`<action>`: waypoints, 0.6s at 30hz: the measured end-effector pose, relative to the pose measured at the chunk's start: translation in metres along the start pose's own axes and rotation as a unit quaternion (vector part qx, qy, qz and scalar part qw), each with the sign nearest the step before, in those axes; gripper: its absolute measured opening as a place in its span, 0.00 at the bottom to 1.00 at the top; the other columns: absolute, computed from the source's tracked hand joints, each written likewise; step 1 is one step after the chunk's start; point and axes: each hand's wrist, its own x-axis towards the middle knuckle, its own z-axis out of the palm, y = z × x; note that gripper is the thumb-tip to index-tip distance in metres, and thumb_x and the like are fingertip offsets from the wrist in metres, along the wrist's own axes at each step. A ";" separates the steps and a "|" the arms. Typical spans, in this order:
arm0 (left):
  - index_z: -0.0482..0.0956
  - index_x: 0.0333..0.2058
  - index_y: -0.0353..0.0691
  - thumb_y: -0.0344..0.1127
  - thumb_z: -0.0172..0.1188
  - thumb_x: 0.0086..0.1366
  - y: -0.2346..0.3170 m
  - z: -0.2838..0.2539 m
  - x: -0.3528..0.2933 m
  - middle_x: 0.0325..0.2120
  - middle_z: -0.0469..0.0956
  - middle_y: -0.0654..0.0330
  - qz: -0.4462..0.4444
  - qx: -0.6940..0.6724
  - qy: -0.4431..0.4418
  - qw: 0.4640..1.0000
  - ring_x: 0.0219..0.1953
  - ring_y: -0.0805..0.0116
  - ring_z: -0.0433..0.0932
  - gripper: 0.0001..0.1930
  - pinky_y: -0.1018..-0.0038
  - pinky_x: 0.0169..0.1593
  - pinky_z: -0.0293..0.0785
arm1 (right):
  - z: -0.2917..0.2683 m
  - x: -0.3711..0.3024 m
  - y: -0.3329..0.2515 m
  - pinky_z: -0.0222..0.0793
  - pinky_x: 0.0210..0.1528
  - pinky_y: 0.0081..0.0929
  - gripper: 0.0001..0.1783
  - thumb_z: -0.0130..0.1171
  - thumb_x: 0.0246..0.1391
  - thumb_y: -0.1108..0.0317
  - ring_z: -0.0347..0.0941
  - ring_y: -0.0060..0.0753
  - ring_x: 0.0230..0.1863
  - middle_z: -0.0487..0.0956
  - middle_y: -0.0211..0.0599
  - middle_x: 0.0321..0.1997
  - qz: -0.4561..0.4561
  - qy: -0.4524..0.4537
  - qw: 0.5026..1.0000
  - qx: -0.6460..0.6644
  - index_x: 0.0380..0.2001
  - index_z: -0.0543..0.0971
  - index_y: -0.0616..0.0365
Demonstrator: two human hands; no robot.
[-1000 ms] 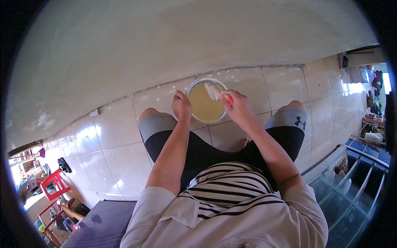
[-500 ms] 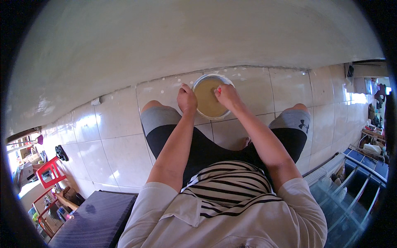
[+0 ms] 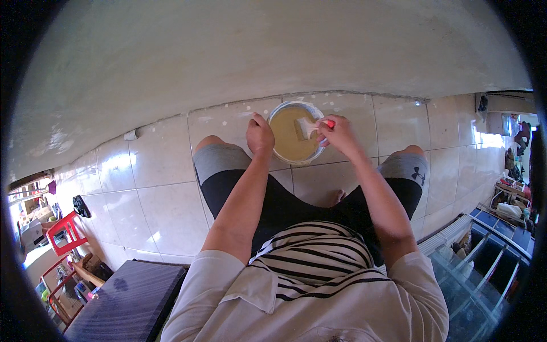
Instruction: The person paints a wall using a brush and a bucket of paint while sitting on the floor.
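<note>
A round white bucket (image 3: 281, 107) of tan, paint-like liquid (image 3: 288, 139) stands on the tiled floor between my knees. My right hand (image 3: 341, 135) is closed around the handle of a flat paintbrush (image 3: 308, 129), which has some red on it. Its pale, wide end lies over the liquid and points left, with a darker patch at its tip. Against the bucket's left side, my left hand (image 3: 260, 134) is curled into a fist. Whatever its fingers may grip, such as the rim or a handle, is hidden.
A smooth greyish wall (image 3: 273, 51) rises just beyond the bucket, with pale spots on the floor tiles (image 3: 225, 121) along its foot. Behind me on the left are a dark striped surface (image 3: 134, 296) and a red plastic stool (image 3: 65, 234). A glass-topped case (image 3: 473, 279) stands right.
My right hand has moved right, from over the liquid to the bucket's right rim. The paintbrush, mostly hidden before, now shows tilted over the liquid. My left hand has barely shifted.
</note>
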 end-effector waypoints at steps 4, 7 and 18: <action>0.76 0.33 0.32 0.55 0.33 0.68 0.002 0.000 -0.001 0.31 0.77 0.37 0.002 0.001 -0.002 1.000 0.38 0.36 0.75 0.31 0.51 0.44 0.69 | -0.029 -0.021 -0.010 0.78 0.27 0.23 0.13 0.55 0.58 0.66 0.80 0.30 0.27 0.80 0.43 0.28 0.045 0.001 0.990 0.132 0.38 0.75 0.68; 0.76 0.33 0.32 0.55 0.33 0.68 0.000 0.001 0.000 0.32 0.77 0.37 0.003 0.002 -0.005 1.000 0.39 0.35 0.74 0.31 0.50 0.44 0.69 | -0.044 -0.031 -0.004 0.79 0.29 0.24 0.14 0.55 0.58 0.65 0.79 0.31 0.27 0.80 0.44 0.29 0.073 -0.010 0.977 0.200 0.38 0.76 0.69; 0.76 0.33 0.32 0.55 0.33 0.68 -0.002 0.004 0.000 0.33 0.77 0.37 0.010 0.006 0.002 1.000 0.39 0.35 0.74 0.31 0.49 0.44 0.68 | -0.057 -0.022 0.053 0.77 0.29 0.21 0.13 0.51 0.58 0.63 0.78 0.27 0.26 0.79 0.40 0.27 0.155 -0.018 0.889 0.430 0.33 0.76 0.64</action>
